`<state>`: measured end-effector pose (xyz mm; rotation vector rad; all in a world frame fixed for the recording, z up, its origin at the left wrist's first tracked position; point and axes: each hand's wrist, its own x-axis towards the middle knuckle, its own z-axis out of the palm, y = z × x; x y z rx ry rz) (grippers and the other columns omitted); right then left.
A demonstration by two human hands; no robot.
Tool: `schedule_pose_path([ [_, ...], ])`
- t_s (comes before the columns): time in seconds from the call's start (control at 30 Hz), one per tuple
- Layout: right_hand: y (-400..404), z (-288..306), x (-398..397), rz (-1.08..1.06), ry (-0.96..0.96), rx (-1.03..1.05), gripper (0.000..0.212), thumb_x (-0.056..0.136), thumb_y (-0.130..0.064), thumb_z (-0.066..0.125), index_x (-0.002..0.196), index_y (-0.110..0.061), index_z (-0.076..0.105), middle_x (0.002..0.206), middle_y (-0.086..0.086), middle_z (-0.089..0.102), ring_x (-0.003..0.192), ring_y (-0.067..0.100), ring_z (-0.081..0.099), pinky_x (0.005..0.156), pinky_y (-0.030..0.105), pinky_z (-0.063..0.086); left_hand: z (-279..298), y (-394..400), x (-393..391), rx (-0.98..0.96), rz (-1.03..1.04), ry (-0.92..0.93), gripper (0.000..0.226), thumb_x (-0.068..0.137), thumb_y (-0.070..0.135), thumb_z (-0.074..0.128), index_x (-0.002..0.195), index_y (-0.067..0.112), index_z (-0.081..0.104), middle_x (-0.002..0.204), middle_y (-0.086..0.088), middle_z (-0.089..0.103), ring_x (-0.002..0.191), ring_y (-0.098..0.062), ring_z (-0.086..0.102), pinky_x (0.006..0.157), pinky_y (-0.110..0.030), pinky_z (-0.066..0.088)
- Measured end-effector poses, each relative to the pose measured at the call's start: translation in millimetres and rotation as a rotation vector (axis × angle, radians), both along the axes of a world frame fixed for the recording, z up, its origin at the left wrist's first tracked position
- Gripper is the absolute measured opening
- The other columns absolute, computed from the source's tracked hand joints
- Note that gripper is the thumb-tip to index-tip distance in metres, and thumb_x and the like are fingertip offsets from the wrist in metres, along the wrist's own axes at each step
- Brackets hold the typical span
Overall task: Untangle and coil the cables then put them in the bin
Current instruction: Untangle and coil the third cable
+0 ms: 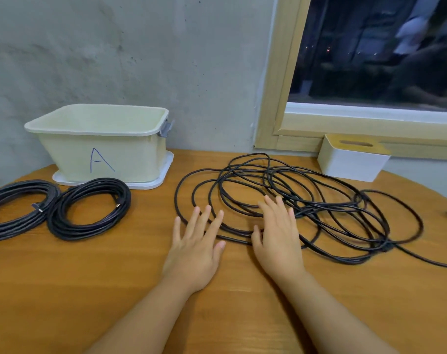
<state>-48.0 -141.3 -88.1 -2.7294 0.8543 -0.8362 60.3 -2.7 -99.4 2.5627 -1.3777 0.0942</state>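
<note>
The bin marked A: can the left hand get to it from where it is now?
Probably yes. The left hand lies open on the table, and the bin stands beyond the coiled cables, with nothing tall between.

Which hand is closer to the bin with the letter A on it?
Left. The left hand lies flat on the table, to the right of and nearer the camera than the bin. The right hand is farther right, resting on the tangled cable.
</note>
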Motion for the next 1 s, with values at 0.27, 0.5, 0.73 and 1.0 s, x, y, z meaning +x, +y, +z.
schedule_pose_path([
  [0.27,-85.8,19.1,-72.4,-0.246,0.147,-0.069,0.057,0.093,-0.025,0.05,0.146,-0.016,0.032,0.155,0.004,0.026,0.147,0.023,0.006,0.118,0.042,0.005,7.3,-57.5,-43.8,0.058,-0.161,0.068,0.052,0.101,0.047,0.013,0.148,0.038,-0.007,0.159,0.01,-0.009,0.143,-0.011,-0.02,0.114,-0.047,-0.015],
  [0.5,-132.3,20.2,-82.0,-0.236,0.269,0.178,0.059,0.099,-0.044,0.033,0.151,-0.024,0.014,0.159,-0.006,0.011,0.146,0.015,-0.005,0.117,0.045,-0.002,6.9,-59.0,-44.7,-0.004,-0.121,0.109,0.054,0.101,0.045,0.017,0.151,0.031,0.002,0.152,0.01,0.019,0.144,-0.009,0.001,0.118,-0.042,-0.006],
  [0.73,-137.7,5.9,-83.0,-0.202,0.292,0.087,0.043,0.1,-0.039,0.032,0.14,-0.024,0.04,0.138,-0.001,0.046,0.135,0.019,0.031,0.116,0.044,0.009,7.1,-60.8,-43.6,0.001,-0.112,0.122,0.051,0.101,0.044,0.014,0.149,0.038,-0.003,0.159,0.011,-0.007,0.144,-0.009,-0.015,0.117,-0.043,-0.006],
  [1.0,-121.2,10.5,-92.5,-0.151,-0.068,-0.123,0.014,0.092,-0.015,0.057,0.1,-0.006,0.065,0.091,0.008,0.058,0.088,0.028,0.051,0.083,0.039,0.039,5.8,-61.9,-42.2,-0.027,-0.077,0.135,0.055,0.101,0.044,0.013,0.146,0.037,-0.017,0.157,0.013,-0.015,0.142,-0.006,-0.02,0.118,-0.041,-0.006],
])
